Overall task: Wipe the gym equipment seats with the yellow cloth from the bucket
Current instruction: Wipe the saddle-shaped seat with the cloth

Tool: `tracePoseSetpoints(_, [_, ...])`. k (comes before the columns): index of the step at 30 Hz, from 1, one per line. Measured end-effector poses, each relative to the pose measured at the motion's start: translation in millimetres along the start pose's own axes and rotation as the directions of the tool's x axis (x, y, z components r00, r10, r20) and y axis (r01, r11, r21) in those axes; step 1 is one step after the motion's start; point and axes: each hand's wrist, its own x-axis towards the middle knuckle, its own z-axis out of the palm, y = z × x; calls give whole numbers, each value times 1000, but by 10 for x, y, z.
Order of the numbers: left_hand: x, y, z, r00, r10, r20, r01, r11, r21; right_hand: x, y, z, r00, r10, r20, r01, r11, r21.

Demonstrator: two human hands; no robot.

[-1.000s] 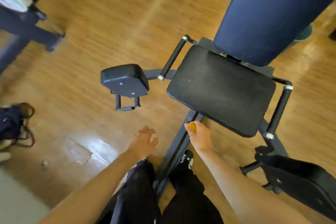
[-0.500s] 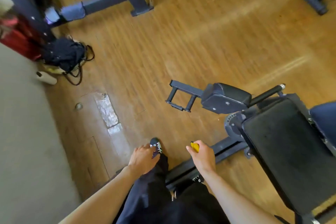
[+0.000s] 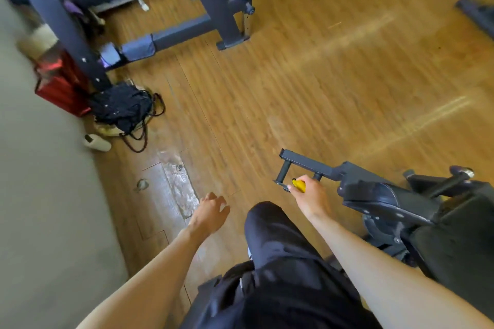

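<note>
My right hand (image 3: 310, 196) grips a balled-up yellow cloth (image 3: 299, 185); only a small yellow tip shows past my fingers. It hangs just in front of the machine's metal handle bracket (image 3: 284, 168). The black seat (image 3: 459, 246) of that machine lies at the right edge, with a black pad (image 3: 387, 195) beside it. My left hand (image 3: 209, 211) hangs over the wooden floor with loosely curled fingers and holds nothing. No bucket is in view.
Another grey machine frame (image 3: 211, 8) stands at the top left. A black bag (image 3: 120, 107), a red box (image 3: 61, 83) and a white bottle (image 3: 97, 143) lie along the grey wall on the left. A machine foot (image 3: 478, 14) shows at top right.
The view has swung left, away from the seat, which slid to the right edge. Both hands have stayed low in front of me and the cloth remains in my right hand.
</note>
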Motion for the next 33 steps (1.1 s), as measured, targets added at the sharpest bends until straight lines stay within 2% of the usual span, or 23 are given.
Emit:
tracePoseSetpoints(2, [138, -65, -287, 1000, 21, 7, -21, 999, 32, 163, -117, 0, 1000, 24, -3, -24, 1000, 14])
tracePoseSetpoints(7, [703, -159, -1163, 998, 63, 21, -67, 964, 256, 721, -325, 17, 981, 194, -7, -191, 973, 129])
tracePoseSetpoints(10, [1100, -86, -1669, 998, 52, 44, -61, 972, 226, 1173, -551, -23, 958, 287, -12, -275, 931, 241])
tracePoseSetpoints(13, [1477, -24, -2094, 999, 52, 7, -53, 984, 171, 1570, -709, -45, 954, 298, 32, -290, 891, 349])
tracePoseSetpoints(16, [1830, 27, -2525, 996, 92, -11, -87, 966, 243, 1803, -767, -111, 942, 331, 47, -323, 863, 388])
tracePoseSetpoints(19, [2176, 209, -2942, 995, 92, -43, -79, 969, 236, 1970, -817, -262, 916, 400, 30, -372, 818, 440])
tracePoseSetpoints(22, [2679, 483, -3294, 995, 98, -11, -91, 960, 266, 2221, -814, -422, 882, 471, 33, -422, 755, 502])
tracePoseSetpoints(26, [3425, 1085, -3611, 987, 122, 104, -146, 950, 277, 2592, -759, -657, 824, 566, 17, -465, 660, 590])
tracePoseSetpoints(29, [4005, 1764, -3795, 965, 207, 162, -244, 932, 267, 2966, -671, -912, 777, 628, 40, -507, 587, 631])
tracePoseSetpoints(33, [4768, 2890, -4032, 908, 335, 252, -402, 867, 293, 3432, -600, -1382, 638, 770, 22, -558, 442, 702])
